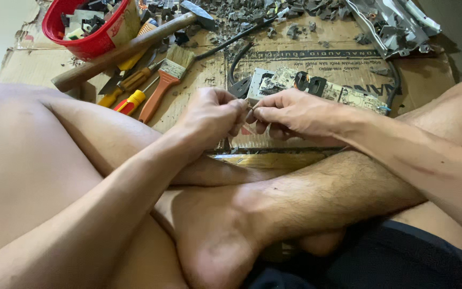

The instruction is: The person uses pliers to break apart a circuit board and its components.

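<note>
My left hand and my right hand meet fingertip to fingertip above my crossed legs, pinching a small thin part between them; it is too small to identify. Just beyond the hands lies a stripped circuit board with black components on a sheet of cardboard. A black cable curves from the board toward the top.
On the left lie a paintbrush, screwdrivers with yellow and red handles, and a wooden-handled hammer. A red basket of parts stands at top left. Grey broken bits and a metal casing lie at the top.
</note>
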